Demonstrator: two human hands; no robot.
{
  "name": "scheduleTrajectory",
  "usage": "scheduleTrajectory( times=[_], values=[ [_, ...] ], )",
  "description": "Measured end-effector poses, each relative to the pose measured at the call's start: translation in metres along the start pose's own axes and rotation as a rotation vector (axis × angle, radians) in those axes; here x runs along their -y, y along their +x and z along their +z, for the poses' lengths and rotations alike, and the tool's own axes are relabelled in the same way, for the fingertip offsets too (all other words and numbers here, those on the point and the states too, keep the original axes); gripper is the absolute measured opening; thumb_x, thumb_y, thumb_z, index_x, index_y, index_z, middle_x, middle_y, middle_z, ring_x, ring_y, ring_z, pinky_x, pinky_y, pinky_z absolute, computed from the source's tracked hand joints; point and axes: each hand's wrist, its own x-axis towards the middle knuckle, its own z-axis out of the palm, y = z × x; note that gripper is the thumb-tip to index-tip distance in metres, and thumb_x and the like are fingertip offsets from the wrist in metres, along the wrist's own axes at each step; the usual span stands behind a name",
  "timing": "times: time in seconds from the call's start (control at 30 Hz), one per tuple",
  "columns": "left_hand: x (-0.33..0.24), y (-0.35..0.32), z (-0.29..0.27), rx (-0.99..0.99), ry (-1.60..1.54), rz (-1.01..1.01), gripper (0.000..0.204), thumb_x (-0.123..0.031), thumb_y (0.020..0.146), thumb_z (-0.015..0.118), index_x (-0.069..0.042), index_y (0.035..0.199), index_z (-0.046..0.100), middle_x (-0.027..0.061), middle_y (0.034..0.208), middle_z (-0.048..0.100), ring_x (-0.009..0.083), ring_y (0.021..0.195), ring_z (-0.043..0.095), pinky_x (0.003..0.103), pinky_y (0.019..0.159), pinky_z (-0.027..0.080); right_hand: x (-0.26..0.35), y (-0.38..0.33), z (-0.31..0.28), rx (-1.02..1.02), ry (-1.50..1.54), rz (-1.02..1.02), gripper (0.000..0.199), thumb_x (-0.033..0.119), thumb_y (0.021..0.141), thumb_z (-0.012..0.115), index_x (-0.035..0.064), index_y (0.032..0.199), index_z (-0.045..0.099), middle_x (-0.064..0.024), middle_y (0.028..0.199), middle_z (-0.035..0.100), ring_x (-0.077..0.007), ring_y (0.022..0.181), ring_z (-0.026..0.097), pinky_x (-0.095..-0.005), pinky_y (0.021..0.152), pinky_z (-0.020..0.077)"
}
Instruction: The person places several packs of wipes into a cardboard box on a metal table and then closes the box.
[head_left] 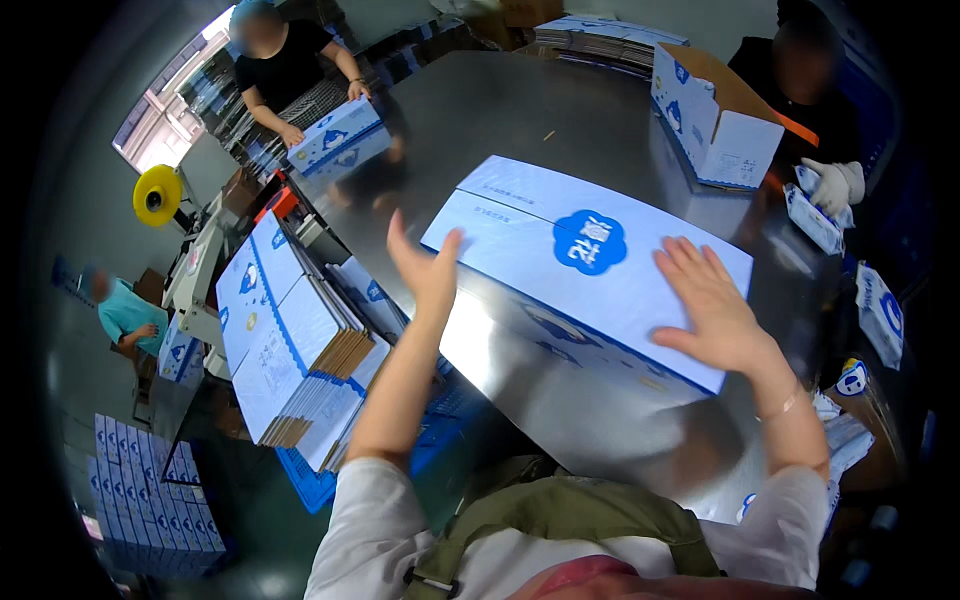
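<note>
A closed white carton (510, 215) with blue printing and a blue flower-shaped badge lies on the metal table in front of me. Its two top flaps meet along a seam. My right hand (712, 318) rests on the right part of its top, fingers spread. At the carton's left end, my left hand (425, 268) is raised with thumb and fingers apart; whether it touches the carton I cannot tell. Neither hand grips anything.
Flattened cartons (270, 330) are stacked at left on a blue plastic pallet (310, 490). Across the metal table (460, 110), one person handles a carton (335, 132). At right, a gloved person holds packets (815, 225) beside an open carton (740, 150). A tape machine (205, 265) stands far left.
</note>
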Motion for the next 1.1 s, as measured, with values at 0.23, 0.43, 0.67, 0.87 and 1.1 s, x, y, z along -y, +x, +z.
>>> scheduleTrajectory(
  times=[0.23, 0.43, 0.67, 0.87, 1.1],
  values=[
    [-0.025, -0.208, 0.044, 1.022, -0.938, -0.304, 0.084, -0.016, 0.086, 0.067, -0.002, 0.148, 0.012, 0.0144, 0.138, 0.042, 0.0271, 0.122, 0.049, 0.041, 0.103, 0.039, -0.045, -0.087, 0.016, -0.423, 0.365, 0.151, 0.087, 0.065, 0.085, 0.046, -0.0007, 0.142, 0.038, -0.0194, 0.149, 0.034, -0.0337, 0.140, 0.029, -0.0416, 0.114, 0.0186],
    [-0.155, -0.048, -0.004, 1.027, -0.326, 0.408, 0.029, -0.017, 0.084, 0.067, -0.003, 0.107, 0.056, 0.0173, 0.090, 0.068, 0.0342, 0.086, 0.066, 0.039, 0.075, 0.051, -0.008, -0.078, 0.168, -0.301, 0.843, 0.762, 0.047, 0.039, 0.097, 0.045, 0.0013, 0.123, 0.057, -0.0117, 0.118, 0.061, -0.0207, 0.108, 0.056, -0.0358, 0.093, 0.0453],
    [-0.159, -0.070, -0.042, 1.294, 0.384, 0.661, 0.026, -0.029, 0.087, 0.062, -0.006, 0.098, 0.062, 0.0162, 0.079, 0.067, 0.0346, 0.082, 0.065, 0.045, 0.070, 0.050, 0.124, 0.000, 0.009, -0.476, 0.396, -0.382, 0.033, 0.011, 0.068, 0.074, 0.0083, 0.101, 0.068, -0.0141, 0.085, 0.067, -0.0310, 0.093, 0.063, -0.0438, 0.088, 0.0480],
    [-0.130, 0.021, -0.041, 0.719, 0.516, 0.813, 0.057, -0.027, 0.073, 0.075, -0.007, 0.122, 0.054, 0.0188, 0.125, 0.055, 0.0353, 0.117, 0.051, 0.044, 0.100, 0.040, 0.060, 0.019, 0.015, 0.419, -0.098, -0.101, 0.014, 0.006, 0.064, 0.067, 0.0080, 0.078, 0.065, -0.0095, 0.074, 0.065, -0.0296, 0.082, 0.063, -0.0397, 0.070, 0.0509],
    [-0.042, 0.071, -0.022, 1.034, 0.805, -0.073, 0.036, -0.033, 0.080, 0.069, 0.003, 0.074, 0.069, 0.0241, 0.078, 0.066, 0.0365, 0.077, 0.066, 0.042, 0.073, 0.050, 0.029, -0.032, 0.150, -0.398, -0.140, -0.130, 0.052, 0.011, 0.067, 0.064, 0.0123, 0.119, 0.060, -0.0143, 0.122, 0.057, -0.0302, 0.116, 0.052, -0.0507, 0.099, 0.0388]
  ],
)
